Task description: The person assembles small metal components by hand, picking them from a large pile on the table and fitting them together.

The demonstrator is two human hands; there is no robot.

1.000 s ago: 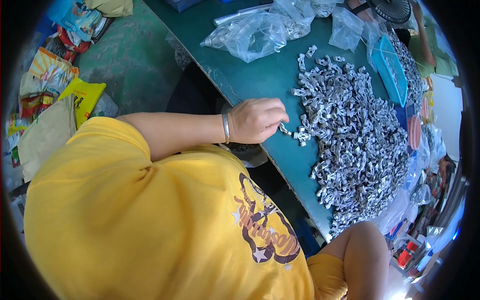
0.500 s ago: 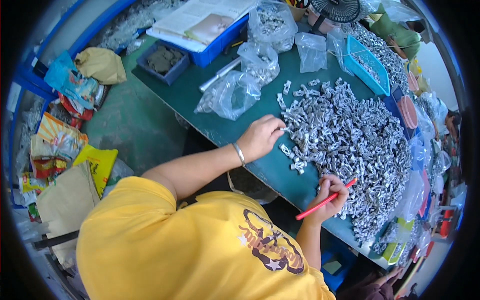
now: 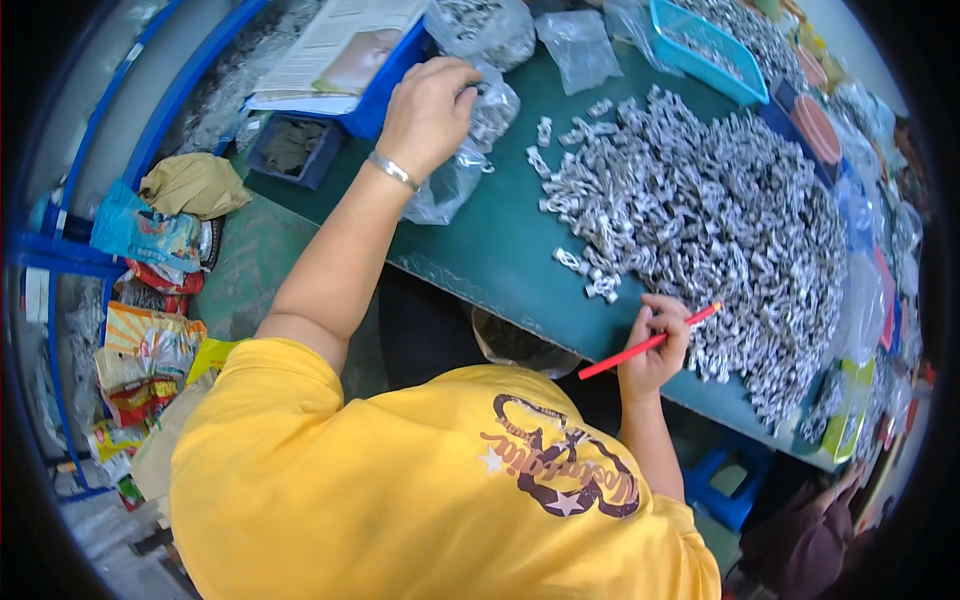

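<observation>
My left hand (image 3: 430,110), with a silver bangle at the wrist, hangs over clear plastic bags at the table's far left. Its fingers are bent, with the thumb apart, and I see nothing between them. A small pale metal piece (image 3: 487,168) shows just below this hand, against the bag (image 3: 448,190); whether it touches the bag I cannot tell. My right hand (image 3: 655,345) is closed around a red pen-like stick (image 3: 632,353) with an orange tip, beside the near edge of a big heap of small silver metal clips (image 3: 700,230). Several loose clips (image 3: 585,268) lie left of the heap.
The green table (image 3: 470,260) carries a blue bin with papers (image 3: 385,85), a small dark-blue box of grey material (image 3: 293,150), a turquoise tray (image 3: 710,50) and filled bags (image 3: 485,30). Packets (image 3: 150,345) stand at left. Another person's sleeve (image 3: 800,545) shows at lower right.
My left hand has left the heap's edge and moved up and left, over the plastic bags. My right hand still grips the red stick near the heap. The whole view has shifted.
</observation>
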